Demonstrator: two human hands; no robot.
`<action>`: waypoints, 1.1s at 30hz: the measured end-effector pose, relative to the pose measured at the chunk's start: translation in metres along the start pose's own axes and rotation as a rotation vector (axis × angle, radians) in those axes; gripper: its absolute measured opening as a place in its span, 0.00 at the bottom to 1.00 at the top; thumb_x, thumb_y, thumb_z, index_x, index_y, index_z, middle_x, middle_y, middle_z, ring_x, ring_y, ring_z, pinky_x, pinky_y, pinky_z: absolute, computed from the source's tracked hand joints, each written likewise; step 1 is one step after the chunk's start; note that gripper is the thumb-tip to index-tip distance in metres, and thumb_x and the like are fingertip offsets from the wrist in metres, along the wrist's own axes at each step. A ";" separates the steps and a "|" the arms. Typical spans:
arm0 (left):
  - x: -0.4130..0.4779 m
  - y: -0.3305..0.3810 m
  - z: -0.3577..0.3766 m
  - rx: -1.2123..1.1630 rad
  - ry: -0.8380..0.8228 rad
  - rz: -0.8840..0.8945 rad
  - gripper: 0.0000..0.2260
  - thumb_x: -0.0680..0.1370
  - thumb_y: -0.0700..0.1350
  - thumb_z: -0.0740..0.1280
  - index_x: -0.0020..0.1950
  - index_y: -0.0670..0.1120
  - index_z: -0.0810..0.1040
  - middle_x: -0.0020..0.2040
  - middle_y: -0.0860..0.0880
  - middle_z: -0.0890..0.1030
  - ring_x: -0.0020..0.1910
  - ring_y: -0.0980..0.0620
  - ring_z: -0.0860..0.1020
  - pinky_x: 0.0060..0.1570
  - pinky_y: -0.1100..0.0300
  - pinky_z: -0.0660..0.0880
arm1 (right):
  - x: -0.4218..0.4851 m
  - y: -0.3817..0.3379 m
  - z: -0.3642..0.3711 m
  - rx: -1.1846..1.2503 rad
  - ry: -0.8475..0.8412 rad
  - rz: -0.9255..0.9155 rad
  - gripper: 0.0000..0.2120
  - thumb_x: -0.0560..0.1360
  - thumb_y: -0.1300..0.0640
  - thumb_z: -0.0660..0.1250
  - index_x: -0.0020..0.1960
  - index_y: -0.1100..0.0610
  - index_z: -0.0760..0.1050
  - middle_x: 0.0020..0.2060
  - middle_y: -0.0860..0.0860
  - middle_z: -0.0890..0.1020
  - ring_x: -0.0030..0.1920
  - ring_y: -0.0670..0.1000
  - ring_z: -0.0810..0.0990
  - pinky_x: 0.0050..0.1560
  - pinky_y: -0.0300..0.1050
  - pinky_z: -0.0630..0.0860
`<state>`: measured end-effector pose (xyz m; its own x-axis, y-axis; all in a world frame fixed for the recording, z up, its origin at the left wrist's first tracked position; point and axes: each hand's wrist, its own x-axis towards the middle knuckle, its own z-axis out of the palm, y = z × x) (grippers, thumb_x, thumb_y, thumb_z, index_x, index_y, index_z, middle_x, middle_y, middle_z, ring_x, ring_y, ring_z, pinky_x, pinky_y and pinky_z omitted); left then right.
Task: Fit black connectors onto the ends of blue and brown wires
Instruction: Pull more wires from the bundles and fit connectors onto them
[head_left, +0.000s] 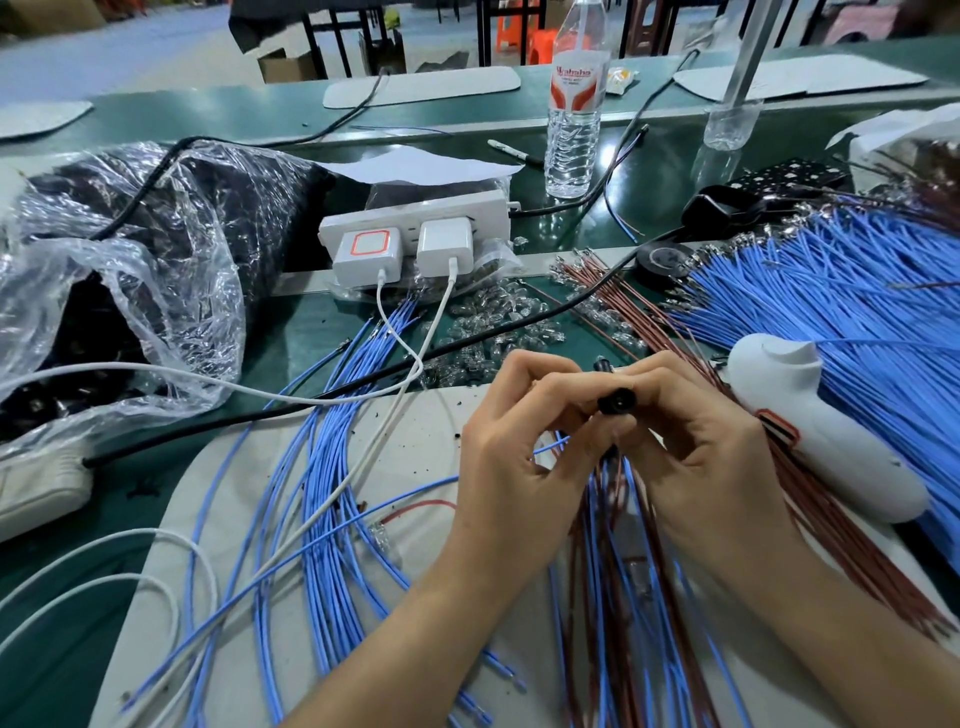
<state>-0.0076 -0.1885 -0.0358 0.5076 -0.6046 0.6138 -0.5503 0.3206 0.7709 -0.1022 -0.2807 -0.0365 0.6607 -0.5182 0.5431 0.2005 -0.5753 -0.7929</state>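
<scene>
Both hands meet above a grey mat (415, 447). My right hand (696, 441) pinches a small black connector (615, 402) between thumb and fingers, its round opening facing me. My left hand (514, 447) has its fingers curled and holds a blue wire (550, 448) whose end points toward the connector. A bundle of blue and brown wires (608, 545) hangs down below the hands. More loose blue wires (332, 519) fan across the mat to the left.
A big pile of blue wires (852, 312) and brown wires (623, 306) lies at the right. A white handheld device (810, 431) lies beside my right hand. Also here: a power strip (415, 234) with chargers, a water bottle (574, 104), a plastic bag (130, 260), small clear bulbs (498, 317).
</scene>
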 end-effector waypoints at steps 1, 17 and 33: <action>0.000 0.001 0.000 0.011 0.010 0.013 0.07 0.74 0.38 0.71 0.52 0.41 0.81 0.46 0.46 0.74 0.43 0.50 0.77 0.42 0.56 0.77 | 0.000 0.000 0.001 0.042 0.006 0.007 0.06 0.75 0.61 0.65 0.45 0.64 0.77 0.42 0.54 0.77 0.44 0.43 0.78 0.47 0.31 0.73; -0.002 0.005 -0.001 0.077 0.016 0.032 0.06 0.75 0.39 0.70 0.51 0.40 0.81 0.46 0.47 0.76 0.44 0.53 0.77 0.40 0.68 0.73 | -0.001 -0.001 0.000 -0.035 -0.009 -0.003 0.07 0.76 0.58 0.65 0.49 0.61 0.79 0.44 0.53 0.79 0.47 0.51 0.80 0.46 0.47 0.77; -0.002 0.007 0.000 0.068 0.010 0.037 0.08 0.75 0.37 0.70 0.53 0.40 0.81 0.47 0.46 0.75 0.42 0.56 0.75 0.41 0.68 0.71 | 0.001 0.002 -0.001 -0.082 0.025 -0.092 0.05 0.77 0.58 0.64 0.50 0.58 0.77 0.43 0.52 0.78 0.45 0.50 0.80 0.45 0.47 0.79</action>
<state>-0.0125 -0.1856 -0.0314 0.4925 -0.5854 0.6440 -0.6128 0.2921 0.7343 -0.1022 -0.2829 -0.0369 0.6241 -0.4759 0.6197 0.1989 -0.6702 -0.7150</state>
